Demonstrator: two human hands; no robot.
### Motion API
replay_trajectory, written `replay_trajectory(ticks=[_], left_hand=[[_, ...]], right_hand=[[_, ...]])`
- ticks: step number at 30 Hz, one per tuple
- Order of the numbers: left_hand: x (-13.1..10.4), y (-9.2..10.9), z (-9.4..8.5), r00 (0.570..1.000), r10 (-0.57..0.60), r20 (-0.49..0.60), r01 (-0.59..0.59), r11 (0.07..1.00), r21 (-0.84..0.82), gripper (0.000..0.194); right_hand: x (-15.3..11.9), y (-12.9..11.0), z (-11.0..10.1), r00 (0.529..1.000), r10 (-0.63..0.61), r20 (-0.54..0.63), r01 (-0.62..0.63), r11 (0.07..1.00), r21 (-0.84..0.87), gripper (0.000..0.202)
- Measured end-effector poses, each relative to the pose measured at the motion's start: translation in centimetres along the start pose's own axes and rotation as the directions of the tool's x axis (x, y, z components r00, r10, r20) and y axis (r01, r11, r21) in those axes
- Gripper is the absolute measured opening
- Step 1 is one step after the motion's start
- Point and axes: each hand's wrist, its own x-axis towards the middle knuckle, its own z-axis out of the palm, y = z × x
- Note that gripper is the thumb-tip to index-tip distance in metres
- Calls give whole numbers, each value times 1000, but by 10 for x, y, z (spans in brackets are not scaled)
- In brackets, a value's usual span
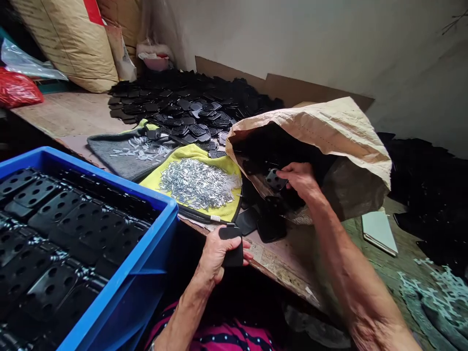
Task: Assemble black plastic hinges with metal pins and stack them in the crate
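My left hand [215,251] is closed around a flat black plastic plate [232,246] with rounded corners, held just off the table's front edge. At the mouth of a large paper sack [310,117], my right hand [300,178] pinches a black plastic piece with round holes [274,179]. The sack lies on its side, its dark inside mostly hidden. More black plates [271,226] rest on the table below its opening. Left of the sack, a yellow cloth [153,183] bears a heap of small shiny metal pins [199,183].
A blue crate [170,209] at the left holds rows of black holed pieces [76,219]. Behind the cloths, a big pile of black plates [193,107] reaches the wall. A grey cloth [109,153] carries pale strips. A white booklet [379,233] lies right of the sack.
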Motion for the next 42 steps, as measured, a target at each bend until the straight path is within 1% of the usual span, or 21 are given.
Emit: replay_trajectory(ticks=[1,2,3,4,5,6,7,10,13,18,24,26,28,30,31,34,36,38,42], left_hand=[[0,1,0,1000,2,-2,-2,999,-32,29],[-1,3,0,1000,-7,-3,7,997,-77,25],[-2,5,0,1000,-28,1,28,991,-134,24],[-4,8,0,999,-50,9,51,979,-197,29],[-6,11,1,997,-70,24,74,962,-262,38],[-9,15,1,996,-80,40,88,943,-321,47],[-11,18,1,996,-73,48,86,923,-375,52],[-19,23,-1,1000,6,19,5,861,-509,53],[-26,25,-5,999,44,-12,-42,805,-592,55],[-34,24,-12,1000,10,-1,-8,766,-643,65],[-38,23,-22,1000,-8,-20,-6,759,-651,64],[-38,21,-25,1000,-10,-9,2,764,-645,64],[-37,17,-27,1000,6,11,2,777,-630,62],[-37,12,-28,1000,29,1,-23,800,-599,54],[-36,10,-28,999,43,-20,-47,815,-577,47],[-36,2,-29,990,100,-100,-136,872,-470,24],[-36,-1,-30,982,142,-128,-182,901,-393,22],[-36,-3,-32,977,160,-142,-200,916,-348,23],[-35,-4,-35,973,148,-175,-200,920,-337,23]], right_hand=[[-13,-5,-1,1000,20,16,-22,986,164,18],[-28,-10,0,998,33,56,-51,931,362,18],[-44,-15,2,992,38,119,-99,819,565,18],[-61,-20,6,980,27,198,-161,694,702,20],[-77,-25,10,964,12,266,-221,590,776,23],[-93,-29,14,948,0,319,-270,530,804,24],[-107,-33,19,933,-8,359,-308,495,812,26],[-137,-42,34,905,-19,424,-375,431,821,25],[-151,-48,45,897,-15,442,-403,382,832,23],[-159,-55,56,879,50,474,-459,359,813,23],[-170,-58,63,850,79,521,-509,374,775,24],[-176,-60,67,844,87,529,-519,383,764,25],[-183,-63,72,847,100,522,-513,412,753,26],[-190,-65,78,861,111,496,-484,477,734,27],[-193,-66,81,871,112,479,-460,529,713,27],[-198,-69,84,904,91,418,-348,726,594,27],[-198,-71,84,920,66,387,-273,815,511,26],[-198,-72,84,927,39,372,-225,853,471,25],[-198,-70,88,934,-21,358,-141,896,420,23]])
